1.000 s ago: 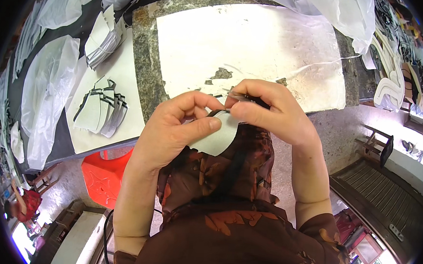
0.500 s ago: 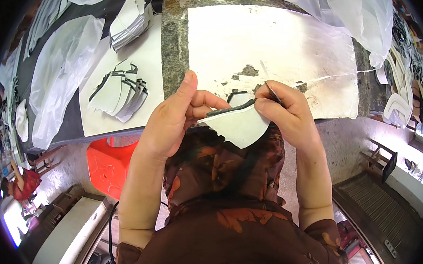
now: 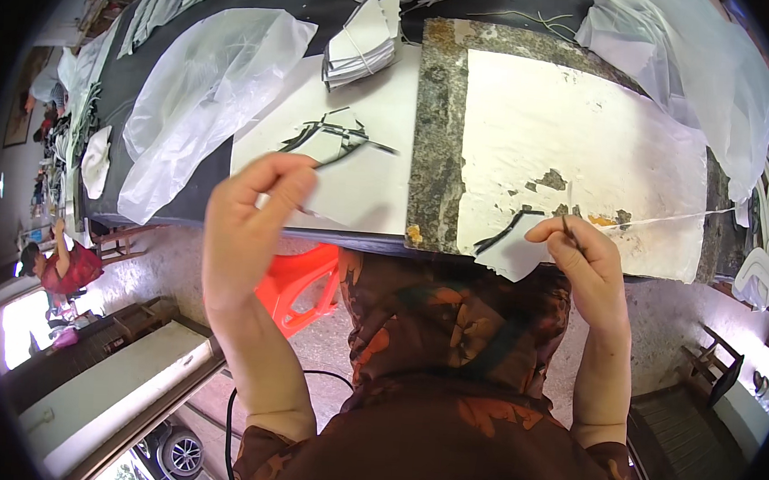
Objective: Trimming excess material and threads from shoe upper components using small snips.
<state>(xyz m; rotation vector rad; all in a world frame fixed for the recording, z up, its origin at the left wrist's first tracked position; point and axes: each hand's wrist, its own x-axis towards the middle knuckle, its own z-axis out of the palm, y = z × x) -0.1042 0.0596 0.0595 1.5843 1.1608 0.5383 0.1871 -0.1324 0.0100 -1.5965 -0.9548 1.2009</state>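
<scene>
My left hand (image 3: 258, 219) pinches the edge of a white sheet piece with a black strip (image 3: 344, 156) over a small pile of similar pieces (image 3: 307, 136) on the left. Part of that held piece blends with the white sheet below. Another white piece with a black strip (image 3: 512, 249) lies at the front edge of the work board, reaching past it. The fingertips of my right hand (image 3: 581, 261) touch its right side. A thin, dark-handled tool (image 3: 569, 223) is tucked in the same hand, its slim tip pointing away from me.
A stone-like slab (image 3: 439, 138) carries a worn white board (image 3: 577, 120). Behind the pile stands a tied stack of white pieces (image 3: 361, 49). Plastic sheets (image 3: 208, 97) lie on the dark table. Below the table's edge is a red stool (image 3: 298, 279).
My hands have parted. The left has carried its black-edged piece over to the pile; the right now touches the other piece, which lay on the board. The view has shifted left.
</scene>
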